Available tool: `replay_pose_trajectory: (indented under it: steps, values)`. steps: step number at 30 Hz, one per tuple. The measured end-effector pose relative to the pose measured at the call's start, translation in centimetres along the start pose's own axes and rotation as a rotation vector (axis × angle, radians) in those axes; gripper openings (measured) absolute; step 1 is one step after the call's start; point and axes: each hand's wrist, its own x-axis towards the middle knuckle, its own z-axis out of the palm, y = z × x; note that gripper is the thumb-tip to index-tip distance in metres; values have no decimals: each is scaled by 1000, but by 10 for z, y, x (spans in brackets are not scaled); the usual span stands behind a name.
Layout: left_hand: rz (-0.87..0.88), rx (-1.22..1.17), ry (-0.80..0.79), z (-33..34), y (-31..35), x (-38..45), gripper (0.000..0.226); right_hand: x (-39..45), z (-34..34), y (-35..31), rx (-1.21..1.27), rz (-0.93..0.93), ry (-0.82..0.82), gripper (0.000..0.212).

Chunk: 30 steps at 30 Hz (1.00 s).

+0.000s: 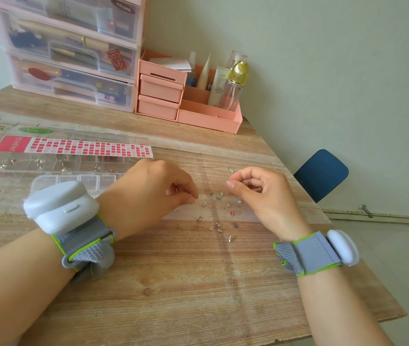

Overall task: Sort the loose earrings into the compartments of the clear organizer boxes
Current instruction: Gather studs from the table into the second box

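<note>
Several small loose earrings lie scattered on the wooden table between my hands. My left hand has its fingers curled, with the fingertips down at the left edge of the scatter. It pinches a thin earring post. My right hand hovers over the right side of the earrings, thumb and forefinger pinched together; a small glint shows inside its curled fingers. A clear organizer box with earrings in some compartments lies at the left. A smaller clear box is partly hidden behind my left wrist.
A red-and-pink sticker sheet lies on the clear box's lid. Pink drawer units and a tray of bottles stand at the back, beside tall clear drawers. A blue chair is past the table's right edge.
</note>
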Motion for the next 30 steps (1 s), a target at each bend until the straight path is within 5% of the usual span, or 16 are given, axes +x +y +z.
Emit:
replay_pose_trajectory:
  steps: [11,30]
  values:
    - [3,-113,148,2,-1,2,15,-4,5,-15,329,-85,-253,12]
    - [203,-74,105,5,5,4,4,-6,6,-24,483,-41,-280,33]
